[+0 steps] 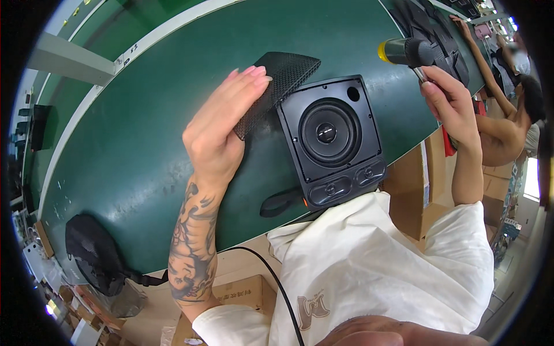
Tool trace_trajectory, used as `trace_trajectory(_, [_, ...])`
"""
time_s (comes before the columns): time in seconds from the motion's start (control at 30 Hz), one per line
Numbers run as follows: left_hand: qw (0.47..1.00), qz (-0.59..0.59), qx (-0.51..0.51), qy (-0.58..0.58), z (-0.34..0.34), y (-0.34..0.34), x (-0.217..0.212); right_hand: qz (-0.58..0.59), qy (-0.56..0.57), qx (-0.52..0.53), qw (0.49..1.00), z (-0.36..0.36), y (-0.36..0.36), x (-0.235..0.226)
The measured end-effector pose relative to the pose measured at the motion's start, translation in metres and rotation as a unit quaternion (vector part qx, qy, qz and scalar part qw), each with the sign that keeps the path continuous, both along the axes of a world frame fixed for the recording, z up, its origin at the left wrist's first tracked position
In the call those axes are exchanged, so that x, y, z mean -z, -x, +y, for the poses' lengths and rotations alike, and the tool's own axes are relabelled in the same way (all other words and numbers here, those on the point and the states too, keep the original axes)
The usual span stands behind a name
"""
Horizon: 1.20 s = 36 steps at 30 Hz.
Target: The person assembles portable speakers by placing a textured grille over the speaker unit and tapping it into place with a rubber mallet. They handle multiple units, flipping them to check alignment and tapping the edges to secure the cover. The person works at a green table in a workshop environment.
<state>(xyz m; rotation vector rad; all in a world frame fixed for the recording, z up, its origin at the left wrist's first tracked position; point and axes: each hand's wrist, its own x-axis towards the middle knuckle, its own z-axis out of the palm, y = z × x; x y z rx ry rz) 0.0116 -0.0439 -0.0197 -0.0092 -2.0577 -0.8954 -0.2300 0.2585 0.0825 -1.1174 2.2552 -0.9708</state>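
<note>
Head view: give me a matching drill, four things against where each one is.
Things:
1. black perforated mesh grille
2. black box speaker with round cone
3. black-and-yellow handled tool
4. black mesh bag

Places:
A. at the green table's lower left edge
B. in the right hand
C. in the left hand
D. on the table in front of the white shirt

Pairs: 1-C, 2-D, 3-B, 4-A

A black speaker [334,141] lies on the green bench [144,132].
</note>
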Motion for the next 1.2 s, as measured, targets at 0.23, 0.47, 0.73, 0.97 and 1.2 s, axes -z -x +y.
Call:
trace_trajectory(0.23, [1.000,-0.023,-0.016,0.000,0.004,-0.003,-0.004,0.013,0.001,-0.001,1.000,-0.005,-0.003,0.006])
trace_trajectory(0.47, [0.999,-0.028,-0.024,-0.017,0.004,-0.002,-0.005,0.224,0.000,-0.057,0.973,-0.007,0.018,0.041])
trace_trajectory(0.73, [0.977,-0.068,-0.076,-0.187,0.009,-0.011,-0.002,0.266,-0.024,-0.050,0.962,0.002,0.019,0.069])
trace_trajectory(0.97, [0.850,0.049,0.075,-0.520,-0.003,-0.018,-0.013,0.352,0.106,-0.054,0.928,-0.004,0.014,0.061])
trace_trajectory(1.2, [0.888,0.038,0.298,-0.347,0.012,-0.017,-0.054,-0.035,0.283,-0.319,0.904,-0.065,-0.046,-0.019])
